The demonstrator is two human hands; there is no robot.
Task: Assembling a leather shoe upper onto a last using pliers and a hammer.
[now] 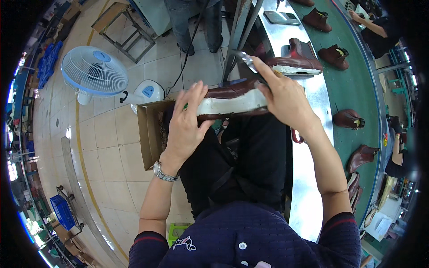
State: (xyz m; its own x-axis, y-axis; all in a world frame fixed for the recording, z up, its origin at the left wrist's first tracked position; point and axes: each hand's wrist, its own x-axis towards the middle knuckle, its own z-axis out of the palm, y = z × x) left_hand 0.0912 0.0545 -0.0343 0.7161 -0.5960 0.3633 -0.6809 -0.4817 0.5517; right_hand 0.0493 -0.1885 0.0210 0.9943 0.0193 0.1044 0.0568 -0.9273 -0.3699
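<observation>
A dark brown leather boot (232,105) with a white band along its side lies crosswise above my lap. My left hand (187,125) grips its left end, the thumb below and the fingers over the top. At the other end, my right hand (286,100) is closed around a shiny metal hand tool (246,59). The tool's head points up and left; its kind is not clear. The thumb of that hand rests against the boot. Another brown boot (298,58) with a white edge lies on the metal bench (308,178) to the right.
A phone (282,18) lies on the bench. Beyond it, a green conveyor belt (344,91) carries several brown boots. A cardboard box (149,149) stands by my left knee. A fan (94,71), a stool (120,29) and a standing person's legs (192,24) are ahead.
</observation>
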